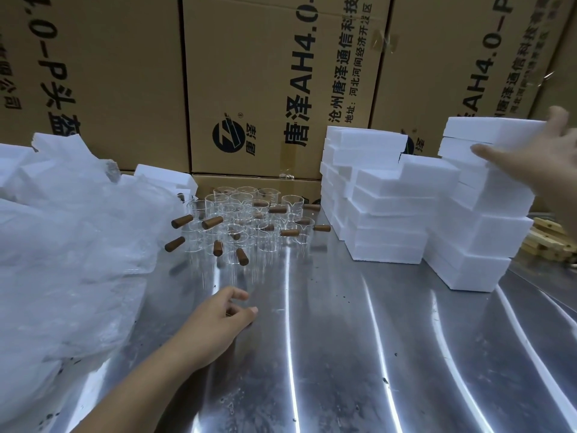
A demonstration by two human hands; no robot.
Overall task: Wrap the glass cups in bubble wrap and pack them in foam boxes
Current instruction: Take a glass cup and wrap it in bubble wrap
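Nothing fancy, just bare arms. Left grip (218, 320) has a long bare forearm (150, 373) running off toward 7 o'clock; right grip (543, 160) at 3 o'clock, bare to the wrist, bit blurry.

Right hand (544, 162) touches top foam box (487, 129); glass cups (249, 220) clustered centre.
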